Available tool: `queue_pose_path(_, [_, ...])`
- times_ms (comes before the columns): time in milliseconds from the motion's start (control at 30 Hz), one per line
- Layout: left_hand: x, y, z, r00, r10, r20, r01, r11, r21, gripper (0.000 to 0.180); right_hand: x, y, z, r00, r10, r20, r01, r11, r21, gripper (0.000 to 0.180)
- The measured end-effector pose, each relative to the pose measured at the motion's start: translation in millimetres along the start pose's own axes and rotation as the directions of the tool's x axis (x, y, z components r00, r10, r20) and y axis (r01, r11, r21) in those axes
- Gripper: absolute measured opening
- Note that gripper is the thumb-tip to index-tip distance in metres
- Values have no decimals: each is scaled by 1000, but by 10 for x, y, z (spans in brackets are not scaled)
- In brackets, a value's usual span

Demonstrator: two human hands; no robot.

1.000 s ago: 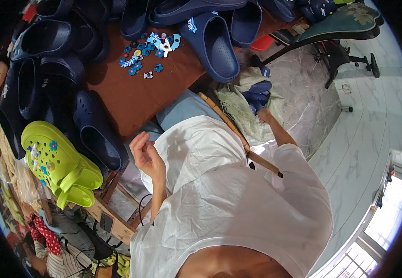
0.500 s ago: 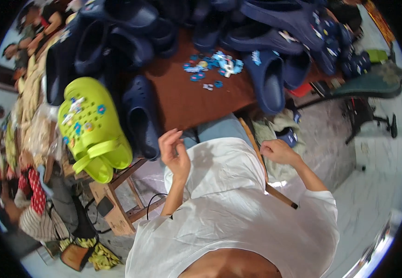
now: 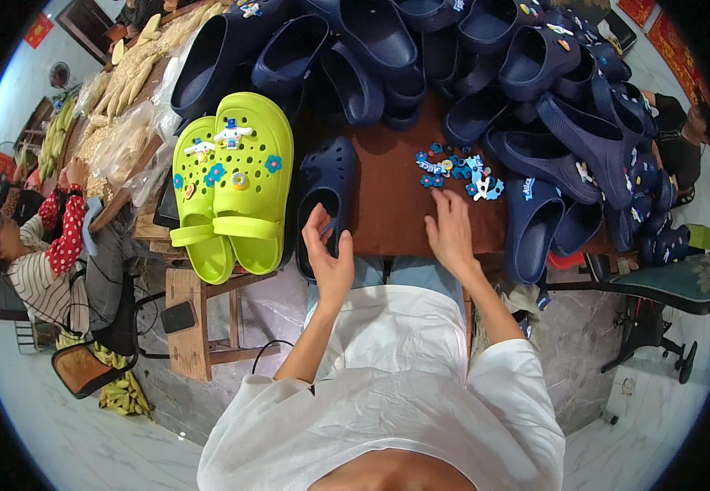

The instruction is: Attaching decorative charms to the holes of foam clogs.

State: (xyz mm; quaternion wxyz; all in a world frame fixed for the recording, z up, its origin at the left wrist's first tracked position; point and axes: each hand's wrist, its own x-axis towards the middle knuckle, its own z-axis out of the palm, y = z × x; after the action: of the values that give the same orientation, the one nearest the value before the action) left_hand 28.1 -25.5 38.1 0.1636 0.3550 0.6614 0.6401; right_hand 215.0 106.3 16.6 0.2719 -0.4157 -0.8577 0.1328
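Observation:
My right hand (image 3: pixel 453 233) reaches over the brown tabletop (image 3: pixel 388 217), fingers stretched out and apart. Its fingertips are at the near side of a small heap of blue, white and dark shoe charms (image 3: pixel 460 172); I cannot tell whether they touch. My left hand (image 3: pixel 332 262) is empty, with loosely curled, parted fingers, beside the near end of a single navy clog (image 3: pixel 326 180). Left of that clog, a pair of lime-green clogs (image 3: pixel 253 164) stands with flower and white character charms fixed in the holes.
Navy clogs (image 3: pixel 371 41) are piled along the back and right of the table, several with charms. A wooden stool (image 3: pixel 187 344) bearing a dark phone (image 3: pixel 178 317) stands at left. Another person (image 3: pixel 52 254) sits further left by corn cobs; a green-topped chair (image 3: pixel 670 282) is at right.
My right hand has moved from beside my lap on the right, forward and inward to the charms, and its curled fingers have opened. The view has shifted, showing more of the clog pile.

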Motion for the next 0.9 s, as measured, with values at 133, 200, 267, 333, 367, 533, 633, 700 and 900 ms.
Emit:
queue_pose_path(133, [300, -171, 83, 965, -254, 59, 257, 889, -379, 54, -173, -15, 221, 999, -49, 7, 49, 999, 4, 47])
queue_pose_path(200, [473, -247, 118, 933, -348, 90, 339, 766, -546, 37, -196, 10, 199, 996, -86, 8, 86, 996, 29, 43])
queue_pose_path(267, [656, -305, 119, 866, -487, 112, 450, 665, -596, 26, -177, 35, 133, 996, -94, 6, 94, 994, 54, 40])
queue_pose_path(333, [822, -340, 116, 818, -538, 202, 512, 522, -682, 27, -151, 69, 39, 995, -97, 9, 96, 992, 87, 37])
queue_pose_path(367, [897, -350, 130, 761, -605, 234, 557, 424, -714, 28, -129, 99, -9, 998, -55, -15, 57, 987, 150, 35])
queue_pose_path(533, [917, -288, 157, 782, -541, 307, 547, 362, -755, 30, 75, 474, -195, 978, 86, -191, -81, 996, 32, 31])
queue_pose_path(633, [677, -165, 261, 731, -604, 318, 595, 336, -730, 30, 208, 731, -202, 963, 99, -252, -139, 980, -146, 37])
queue_pose_path(700, [429, -62, 367, 680, -649, 341, 648, 315, -693, 22, 209, 808, -164, 971, 161, -177, -194, 964, -184, 35])
queue_pose_path(900, [-130, 107, 558, 612, -628, 482, 753, 276, -597, 37, 151, 776, -113, 994, 59, -87, -72, 984, -161, 33])
